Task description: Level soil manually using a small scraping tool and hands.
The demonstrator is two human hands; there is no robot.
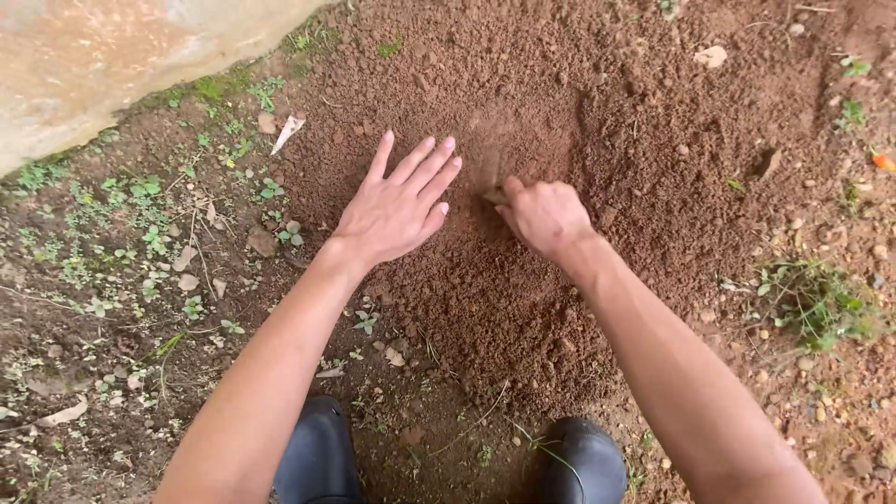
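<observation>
Clearly loose, crumbly and light, the reddish soil point(523, 280) heaped mid-ground before the black boots point(319, 455) would scoop best in cupped palms: the left hand point(397, 207) lies spread flat on it, the right hand point(544, 215) curled shut, digging in.

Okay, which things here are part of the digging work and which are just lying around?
In the work:
- left hand, flat on the loose soil
- right hand, curled and working into that soil

Lying about:
- dry leaves
- weeds
- pale stone
- black boots
- concrete edge
</observation>
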